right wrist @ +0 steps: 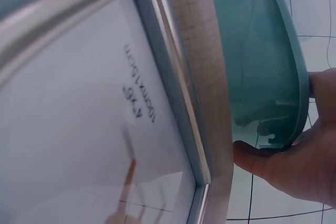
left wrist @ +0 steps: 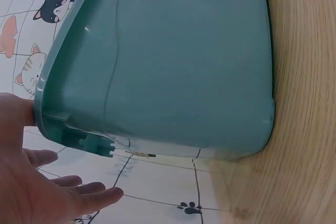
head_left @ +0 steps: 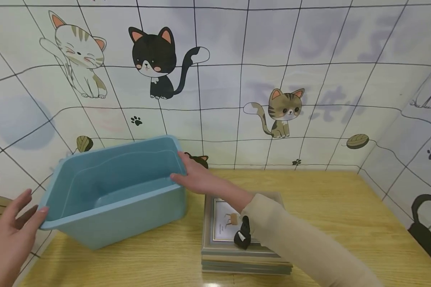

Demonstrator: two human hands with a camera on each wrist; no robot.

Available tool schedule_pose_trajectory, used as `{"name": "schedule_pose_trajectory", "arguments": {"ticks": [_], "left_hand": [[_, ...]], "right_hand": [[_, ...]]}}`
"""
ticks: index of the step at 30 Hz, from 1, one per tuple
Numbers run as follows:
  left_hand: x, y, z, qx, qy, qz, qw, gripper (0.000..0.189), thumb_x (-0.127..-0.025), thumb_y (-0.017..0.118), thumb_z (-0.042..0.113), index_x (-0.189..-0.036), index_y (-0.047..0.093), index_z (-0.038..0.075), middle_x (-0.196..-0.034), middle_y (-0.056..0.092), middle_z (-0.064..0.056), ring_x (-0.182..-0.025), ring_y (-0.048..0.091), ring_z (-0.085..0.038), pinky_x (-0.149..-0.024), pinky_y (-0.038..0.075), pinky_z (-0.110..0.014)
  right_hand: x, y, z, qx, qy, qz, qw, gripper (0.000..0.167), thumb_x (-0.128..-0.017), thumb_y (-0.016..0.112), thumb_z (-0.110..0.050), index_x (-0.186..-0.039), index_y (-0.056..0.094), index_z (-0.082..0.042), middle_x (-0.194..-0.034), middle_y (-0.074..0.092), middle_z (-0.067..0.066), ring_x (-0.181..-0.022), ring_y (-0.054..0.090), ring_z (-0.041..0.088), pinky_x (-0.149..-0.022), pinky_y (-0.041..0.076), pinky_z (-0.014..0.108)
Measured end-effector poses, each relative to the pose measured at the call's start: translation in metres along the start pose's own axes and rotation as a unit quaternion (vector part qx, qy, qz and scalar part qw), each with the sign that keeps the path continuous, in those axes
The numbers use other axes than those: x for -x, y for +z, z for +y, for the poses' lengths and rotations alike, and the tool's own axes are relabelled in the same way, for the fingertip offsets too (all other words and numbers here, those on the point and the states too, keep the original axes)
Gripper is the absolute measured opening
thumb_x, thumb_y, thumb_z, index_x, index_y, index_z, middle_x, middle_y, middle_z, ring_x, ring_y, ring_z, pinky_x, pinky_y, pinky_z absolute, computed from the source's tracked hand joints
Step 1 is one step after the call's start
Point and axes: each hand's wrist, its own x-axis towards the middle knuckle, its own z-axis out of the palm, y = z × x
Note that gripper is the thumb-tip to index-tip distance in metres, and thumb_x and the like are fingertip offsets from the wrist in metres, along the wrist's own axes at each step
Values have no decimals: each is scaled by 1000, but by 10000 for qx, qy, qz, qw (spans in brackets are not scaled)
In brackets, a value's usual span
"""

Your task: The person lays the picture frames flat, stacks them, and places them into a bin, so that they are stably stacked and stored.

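A light blue plastic bin [head_left: 129, 217], with nothing visible inside, stands at the left of the wooden table. My left hand [head_left: 16, 235] is at its left front corner, thumb on the rim and the other fingers spread apart; the left wrist view shows these fingers [left wrist: 100, 199] off the wall. At the opposite end, my right hand [head_left: 197, 175] holds the rim, its thumb over the edge and its fingers on the far side, partly hidden. Under my right forearm lies a stack of picture frames [head_left: 208, 235], the top one partly covered by the sleeve.
The wooden table [head_left: 327, 207] extends right of the frames. A wall covering [head_left: 222, 87] with grid lines and cartoon cats rises behind the table and along its sides. The bin stands close to the back and left walls.
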Motion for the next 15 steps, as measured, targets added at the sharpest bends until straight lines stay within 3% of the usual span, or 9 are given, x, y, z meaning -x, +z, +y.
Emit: {"name": "schedule_pose_trajectory", "arguments": {"ticks": [3,9,15], "left_hand": [[1,0,7,145,-50,-95,9998,68,-111,40,27,-166,0,22,-171,-6,-14,-150,9,-50,-110,22,-69],[-3,1,12,190,-409,96,9989,67,-110,41,30,-166,3,30,-172,-1,-4,-150,17,-45,-115,27,-59],[-7,5,7,96,-136,-436,9989,63,-112,35,35,-166,4,24,-171,-1,-11,-148,14,-52,-116,23,-60]], "right_hand": [[-5,2,-2,25,-60,18,10000,79,-107,52,-30,-165,4,-6,-169,16,14,-154,17,26,-121,23,44],[-9,4,-1,42,-228,-13,9997,74,-105,44,-20,-164,2,-3,-168,20,16,-152,24,25,-119,28,41],[-3,-3,0,157,-227,-371,9989,74,-106,38,-20,-163,-6,-4,-170,12,13,-151,25,20,-118,28,38]]}}
